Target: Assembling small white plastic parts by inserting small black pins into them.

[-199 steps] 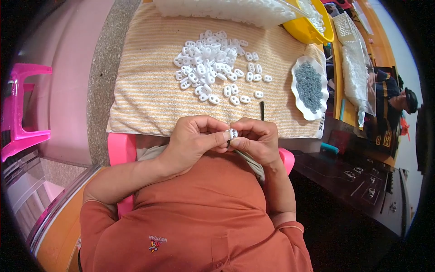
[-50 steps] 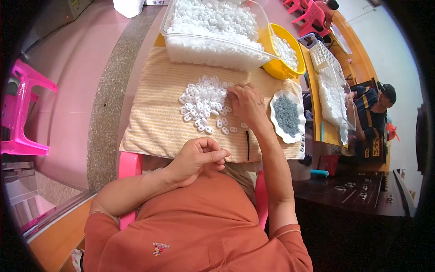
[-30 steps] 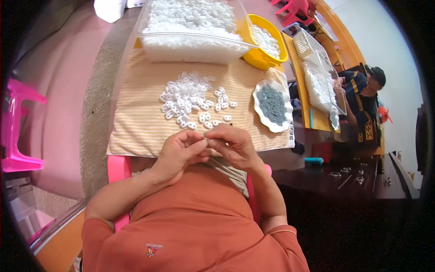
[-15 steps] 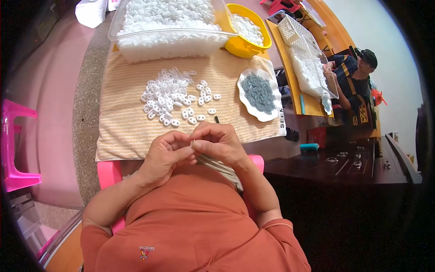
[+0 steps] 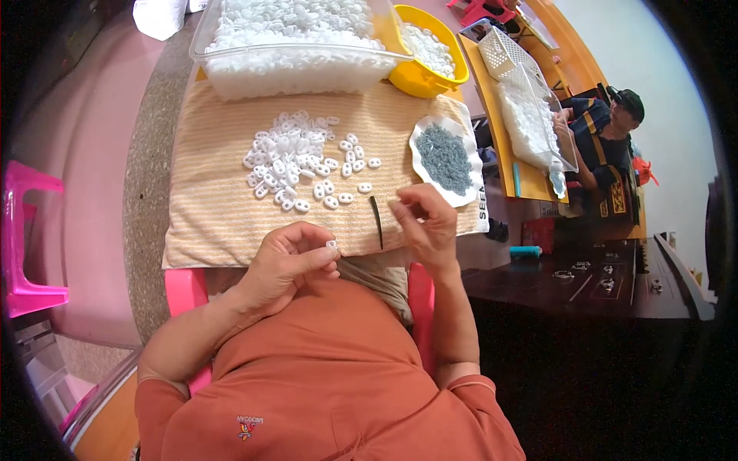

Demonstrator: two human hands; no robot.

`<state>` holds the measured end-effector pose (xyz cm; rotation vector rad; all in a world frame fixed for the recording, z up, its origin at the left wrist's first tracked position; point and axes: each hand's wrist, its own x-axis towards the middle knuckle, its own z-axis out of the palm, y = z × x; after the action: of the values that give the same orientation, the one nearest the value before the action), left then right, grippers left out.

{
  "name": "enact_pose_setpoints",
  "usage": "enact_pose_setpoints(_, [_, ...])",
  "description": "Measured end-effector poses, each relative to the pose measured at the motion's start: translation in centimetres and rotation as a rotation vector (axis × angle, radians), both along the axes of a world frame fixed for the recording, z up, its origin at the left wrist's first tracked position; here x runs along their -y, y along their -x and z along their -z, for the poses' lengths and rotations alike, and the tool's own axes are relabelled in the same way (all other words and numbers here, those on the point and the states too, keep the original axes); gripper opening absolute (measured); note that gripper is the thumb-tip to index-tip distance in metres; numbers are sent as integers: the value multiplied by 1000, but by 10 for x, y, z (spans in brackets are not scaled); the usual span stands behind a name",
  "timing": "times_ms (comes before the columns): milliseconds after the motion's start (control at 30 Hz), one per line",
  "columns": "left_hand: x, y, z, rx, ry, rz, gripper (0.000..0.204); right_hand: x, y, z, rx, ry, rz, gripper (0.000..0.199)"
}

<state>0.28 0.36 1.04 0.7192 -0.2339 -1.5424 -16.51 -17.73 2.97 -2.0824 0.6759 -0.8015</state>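
My left hand (image 5: 296, 257) pinches a small white oval plastic piece with two holes (image 5: 331, 245) between thumb and fingertips, just past the near edge of the striped towel. To the right, my right hand (image 5: 427, 227) hovers over the towel's near right part, fingers half curled and apart, with nothing visible between them. It is close to a thin black stick (image 5: 377, 223) lying on the towel and just below a white scalloped plate (image 5: 422, 170) of small grey pieces (image 5: 446, 159). A loose heap of white two-hole pieces (image 5: 284, 154) lies ahead of my left hand.
A clear plastic bin (image 5: 307, 73) full of white pieces stands at the back, beside a yellow basin (image 5: 415, 81) of more pieces. At the right, another person (image 5: 603, 138) sits by a second bin (image 5: 526, 115). A pink stool (image 5: 34, 238) is far left.
My right hand has parted from the left and moved right, toward the plate. The black stick now shows in full. My left hand still holds the white piece.
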Motion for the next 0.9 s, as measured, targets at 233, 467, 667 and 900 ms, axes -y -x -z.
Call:
enact_pose_setpoints(233, [0,1,-1,1,-12,-18,13,37,23,-8,-287,455,239,20])
enact_pose_setpoints(467, [1,1,2,2,-19,-19,13,49,27,-11,-579,671,250,30])
enact_pose_setpoints(667, [1,-2,-2,-12,-19,-16,13,55,20,-14,-695,703,211,35])
enact_pose_setpoints(900, [1,-1,-1,-4,-25,-23,14,57,18,-6,-739,751,200,34])
